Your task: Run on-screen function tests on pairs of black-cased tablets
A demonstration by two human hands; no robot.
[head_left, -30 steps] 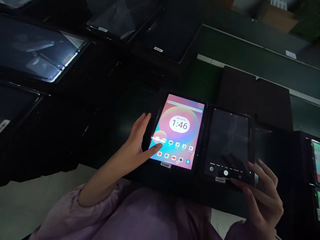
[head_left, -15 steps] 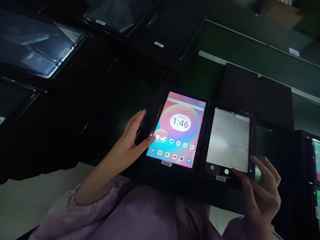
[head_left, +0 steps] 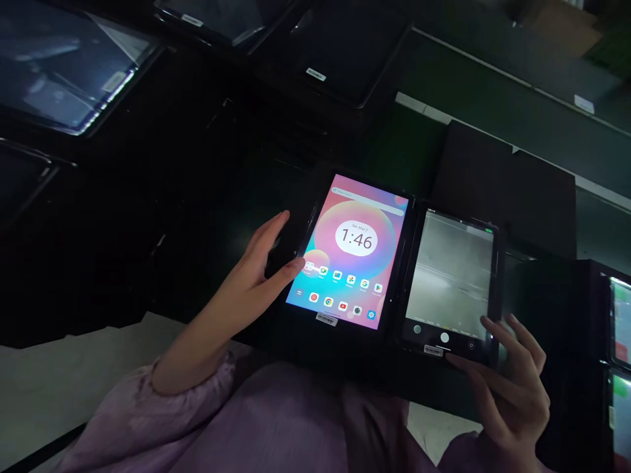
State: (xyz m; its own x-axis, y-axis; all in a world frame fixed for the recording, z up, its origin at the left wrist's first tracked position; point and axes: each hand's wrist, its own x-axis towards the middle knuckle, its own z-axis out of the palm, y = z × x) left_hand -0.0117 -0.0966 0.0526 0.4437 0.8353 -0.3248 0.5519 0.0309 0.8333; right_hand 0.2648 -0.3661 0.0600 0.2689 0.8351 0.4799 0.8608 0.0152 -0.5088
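We are working at a dark work surface, our open left hand resting against the left edge of a lit tablet. Its fingers are loose, not clenched, and the index fingertip is touching the lower left of the screen, beside a cluster of app icons. The tablet is showing a pink-and-blue home screen with a clock reading 1:46, while a barcode label is sitting just below the screen.

Just right of the tablet, a second tablet in a black case is displaying a grey camera view. Our right hand is curving around its lower right corner, the thumb at the bottom edge and the fingers spread near the right side. In this dim light, we cannot tell whether that hand is gripping the case or only touching it.

Our mauve sleeve is bunching at the left wrist, below the tablet. Up and left of the tablet, more dark tablets are lying side by side, and a dark panel is standing just beyond the second tablet. Lit screens are showing well to the tablet's right.
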